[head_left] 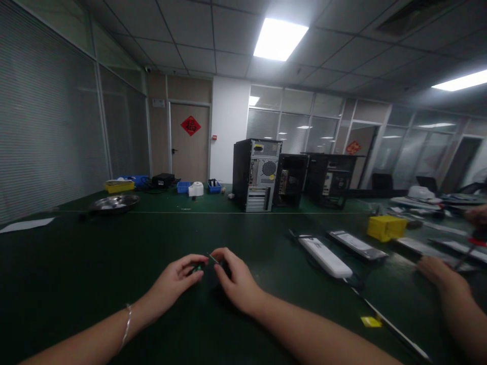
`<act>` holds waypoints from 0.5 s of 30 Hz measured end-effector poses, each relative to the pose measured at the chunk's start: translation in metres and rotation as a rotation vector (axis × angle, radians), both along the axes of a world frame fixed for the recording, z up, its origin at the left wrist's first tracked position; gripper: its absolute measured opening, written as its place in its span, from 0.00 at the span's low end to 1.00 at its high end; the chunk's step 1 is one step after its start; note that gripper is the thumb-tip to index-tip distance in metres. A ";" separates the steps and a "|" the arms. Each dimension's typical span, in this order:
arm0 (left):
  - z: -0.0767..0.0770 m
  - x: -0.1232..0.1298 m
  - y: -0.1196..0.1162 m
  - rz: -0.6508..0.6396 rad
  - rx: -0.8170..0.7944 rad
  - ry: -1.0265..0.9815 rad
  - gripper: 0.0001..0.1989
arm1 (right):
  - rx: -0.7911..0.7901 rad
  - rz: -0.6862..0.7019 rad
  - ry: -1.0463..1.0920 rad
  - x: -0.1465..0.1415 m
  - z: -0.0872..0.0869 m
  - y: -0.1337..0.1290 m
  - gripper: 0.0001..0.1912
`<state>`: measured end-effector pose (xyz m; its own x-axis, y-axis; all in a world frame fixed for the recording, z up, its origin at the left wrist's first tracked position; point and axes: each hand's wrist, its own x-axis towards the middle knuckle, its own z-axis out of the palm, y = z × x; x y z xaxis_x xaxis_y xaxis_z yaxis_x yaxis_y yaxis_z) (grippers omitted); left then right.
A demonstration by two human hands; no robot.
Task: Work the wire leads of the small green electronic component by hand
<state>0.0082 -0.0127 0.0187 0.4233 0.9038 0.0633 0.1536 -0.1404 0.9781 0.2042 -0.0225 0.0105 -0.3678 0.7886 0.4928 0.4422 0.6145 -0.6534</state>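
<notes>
My left hand (180, 275) and my right hand (236, 280) nearly meet over the green tabletop (125, 284). Thumb and fingers of the left are closed round a small green piece (198, 267), partly hidden; its kind cannot be made out. Between the right thumb and fingers is a thin, light, metallic-looking piece (213, 259), slanting up toward the left fingertips. Whether the two pieces touch is too small to tell. Both forearms reach in from the bottom edge, and a bracelet (128, 324) circles the left wrist.
To the right lie a white power strip (325, 257), a hard drive (357, 245) and a yellow bin (387, 228). A co-worker's hand (441, 274) is at the far right, near a red-handled screwdriver (467, 248). Computer towers (258, 177) stand behind; a metal dish (114, 204) sits left.
</notes>
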 end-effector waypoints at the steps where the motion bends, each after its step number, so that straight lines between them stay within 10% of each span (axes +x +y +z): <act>1: 0.001 0.001 -0.001 -0.004 -0.009 0.013 0.19 | -0.007 0.005 0.010 0.000 -0.001 0.001 0.11; 15: -0.008 0.000 0.001 -0.053 0.029 0.007 0.17 | 0.004 0.118 0.076 -0.004 -0.001 -0.002 0.10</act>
<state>0.0080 -0.0119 0.0112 0.4707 0.8782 0.0854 0.1524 -0.1763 0.9725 0.2000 -0.0245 0.0096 -0.4193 0.7399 0.5260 0.3163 0.6621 -0.6794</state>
